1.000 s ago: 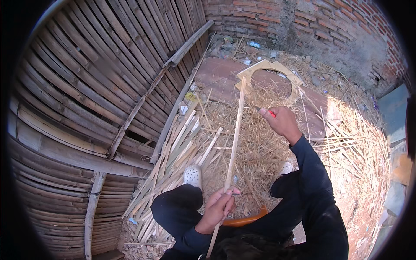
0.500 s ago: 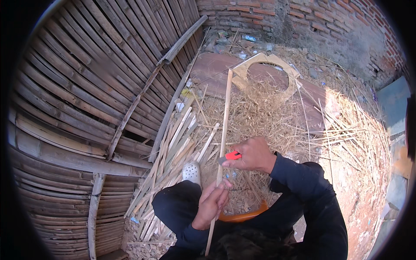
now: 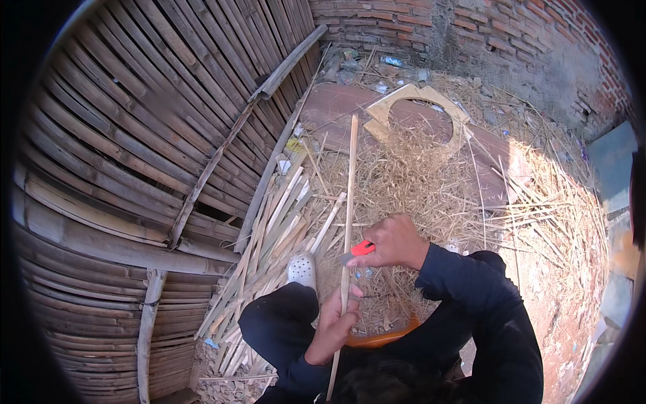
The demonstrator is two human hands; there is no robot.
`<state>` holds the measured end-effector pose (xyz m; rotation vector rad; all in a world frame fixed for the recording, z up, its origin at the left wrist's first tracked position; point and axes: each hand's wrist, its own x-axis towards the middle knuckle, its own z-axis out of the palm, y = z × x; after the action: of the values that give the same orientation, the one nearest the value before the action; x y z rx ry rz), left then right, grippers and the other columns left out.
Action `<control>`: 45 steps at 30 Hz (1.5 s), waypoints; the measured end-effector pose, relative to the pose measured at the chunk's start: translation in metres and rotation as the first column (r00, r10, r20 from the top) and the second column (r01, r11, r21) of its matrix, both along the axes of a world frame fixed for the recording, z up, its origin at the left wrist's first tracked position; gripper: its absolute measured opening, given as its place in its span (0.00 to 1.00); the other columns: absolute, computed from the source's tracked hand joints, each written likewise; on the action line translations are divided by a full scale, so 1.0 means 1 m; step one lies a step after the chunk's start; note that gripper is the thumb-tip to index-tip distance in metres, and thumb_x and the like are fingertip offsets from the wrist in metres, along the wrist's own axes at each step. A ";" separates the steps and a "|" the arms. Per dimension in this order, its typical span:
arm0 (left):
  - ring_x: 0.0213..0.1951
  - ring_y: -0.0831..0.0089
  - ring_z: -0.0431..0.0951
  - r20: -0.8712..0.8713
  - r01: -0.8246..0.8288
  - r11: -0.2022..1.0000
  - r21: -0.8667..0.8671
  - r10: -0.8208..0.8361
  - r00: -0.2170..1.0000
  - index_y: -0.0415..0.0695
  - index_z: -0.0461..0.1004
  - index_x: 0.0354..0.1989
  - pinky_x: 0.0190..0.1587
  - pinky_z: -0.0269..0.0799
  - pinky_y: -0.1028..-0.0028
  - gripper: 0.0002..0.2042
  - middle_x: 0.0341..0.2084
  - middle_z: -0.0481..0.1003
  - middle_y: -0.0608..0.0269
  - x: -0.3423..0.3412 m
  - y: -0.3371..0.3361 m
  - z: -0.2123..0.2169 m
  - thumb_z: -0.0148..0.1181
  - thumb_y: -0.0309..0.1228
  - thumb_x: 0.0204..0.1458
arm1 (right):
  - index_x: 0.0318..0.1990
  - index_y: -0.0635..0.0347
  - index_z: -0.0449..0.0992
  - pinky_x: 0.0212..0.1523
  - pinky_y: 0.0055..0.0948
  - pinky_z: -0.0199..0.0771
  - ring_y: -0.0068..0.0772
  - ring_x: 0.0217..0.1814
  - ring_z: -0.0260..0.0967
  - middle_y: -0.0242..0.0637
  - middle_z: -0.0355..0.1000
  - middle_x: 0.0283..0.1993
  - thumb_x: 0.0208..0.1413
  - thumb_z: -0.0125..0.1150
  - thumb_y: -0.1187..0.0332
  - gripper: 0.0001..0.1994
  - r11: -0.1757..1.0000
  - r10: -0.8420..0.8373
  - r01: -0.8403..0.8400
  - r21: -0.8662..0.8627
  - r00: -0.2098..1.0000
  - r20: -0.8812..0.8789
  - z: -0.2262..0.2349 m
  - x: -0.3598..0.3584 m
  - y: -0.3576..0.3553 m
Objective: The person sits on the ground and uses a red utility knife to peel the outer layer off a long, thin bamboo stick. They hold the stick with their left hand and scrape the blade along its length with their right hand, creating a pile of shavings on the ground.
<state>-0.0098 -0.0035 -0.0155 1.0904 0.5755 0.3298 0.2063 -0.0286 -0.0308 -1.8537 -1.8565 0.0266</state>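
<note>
A long, pale bamboo strip (image 3: 350, 188) runs upright through the middle of the view, its lower end passing beside my body. My left hand (image 3: 332, 326) is closed around its lower part. In my right hand (image 3: 397, 244) is a knife with a red-and-black handle (image 3: 364, 248), gripped firmly. Its short grey blade (image 3: 346, 257) lies against the strip, a little above my left hand. Curled shavings (image 3: 410, 175) cover the ground beyond my hands.
Split bamboo strips (image 3: 269, 246) lie piled on the left, by my white clog (image 3: 301, 269). A bamboo-slat wall (image 3: 121, 135) rises at left, a brick wall (image 3: 383, 27) behind. Farther off lies a board with a round cutout (image 3: 380, 114). An orange curved rim (image 3: 387, 339) shows between my legs.
My left hand has shifted slightly right and down along with the strip, its thumb now lying along it. The knife blade stays on the strip, slightly lower.
</note>
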 end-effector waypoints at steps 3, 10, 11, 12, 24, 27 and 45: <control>0.19 0.87 0.54 0.040 0.013 1.000 -0.018 -0.012 0.999 0.39 0.62 0.44 0.23 0.47 0.82 0.17 0.16 0.55 0.77 -0.001 0.000 0.004 0.48 0.19 0.41 | 0.12 0.54 0.70 0.16 0.35 0.65 0.40 0.14 0.68 0.37 0.64 0.10 0.41 0.53 0.27 0.35 0.999 0.002 -0.005 0.049 0.999 0.051 -0.002 0.010 0.011; 0.21 0.88 0.54 0.033 0.188 0.982 -0.017 -0.188 0.982 0.42 0.62 0.46 0.26 0.52 0.83 0.17 0.19 0.55 0.77 -0.016 -0.019 -0.014 0.46 0.17 0.45 | 0.16 0.60 0.76 0.19 0.40 0.67 0.44 0.15 0.68 0.43 0.67 0.12 0.47 0.46 0.27 0.39 0.880 -0.456 0.445 -0.166 0.889 -0.032 -0.001 0.095 0.039; 0.21 0.88 0.54 0.048 0.171 0.984 -0.056 -0.168 0.985 0.42 0.63 0.46 0.26 0.52 0.83 0.17 0.19 0.55 0.77 -0.017 -0.017 -0.014 0.45 0.17 0.45 | 0.17 0.61 0.77 0.19 0.41 0.67 0.45 0.15 0.68 0.44 0.67 0.12 0.48 0.45 0.27 0.40 0.881 -0.459 0.444 -0.163 0.886 -0.066 0.002 0.107 0.039; 0.21 0.88 0.55 0.061 0.153 0.984 -0.095 -0.147 0.987 0.42 0.63 0.46 0.26 0.53 0.83 0.17 0.19 0.55 0.77 -0.017 -0.014 -0.013 0.45 0.17 0.45 | 0.17 0.61 0.78 0.20 0.42 0.68 0.45 0.15 0.69 0.45 0.67 0.12 0.48 0.45 0.27 0.39 0.901 -0.416 0.400 -0.167 0.907 -0.070 -0.006 0.098 0.037; 0.22 0.87 0.54 -0.062 0.122 0.979 0.161 -0.113 0.992 0.41 0.62 0.44 0.25 0.54 0.84 0.17 0.19 0.55 0.75 -0.013 -0.012 -0.003 0.49 0.16 0.43 | 0.14 0.54 0.74 0.18 0.39 0.63 0.43 0.16 0.68 0.38 0.66 0.11 0.41 0.53 0.27 0.34 0.978 -0.210 0.210 0.010 0.977 0.029 -0.010 0.045 0.023; 0.22 0.87 0.54 -0.050 0.116 0.977 0.177 -0.109 0.993 0.41 0.62 0.44 0.24 0.53 0.83 0.17 0.19 0.55 0.75 -0.013 -0.017 -0.002 0.50 0.17 0.43 | 0.21 0.54 0.80 0.21 0.39 0.65 0.42 0.17 0.69 0.40 0.67 0.12 0.41 0.49 0.25 0.36 0.964 -0.264 0.264 0.005 0.964 0.034 -0.011 0.066 0.027; 0.25 0.88 0.59 -0.135 0.316 0.897 0.309 -0.288 0.948 0.42 0.64 0.42 0.28 0.56 0.84 0.06 0.23 0.61 0.75 -0.023 -0.057 0.014 0.50 0.24 0.58 | 0.18 0.63 0.77 0.28 0.48 0.67 0.53 0.24 0.70 0.51 0.70 0.17 0.50 0.41 0.28 0.41 0.680 -0.724 0.732 0.030 0.678 -0.128 0.005 0.158 0.028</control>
<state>-0.0330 -0.0609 -0.0014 1.5011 0.4248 0.1059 0.3640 -0.0010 -0.0256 -2.3521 -0.9048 -0.2221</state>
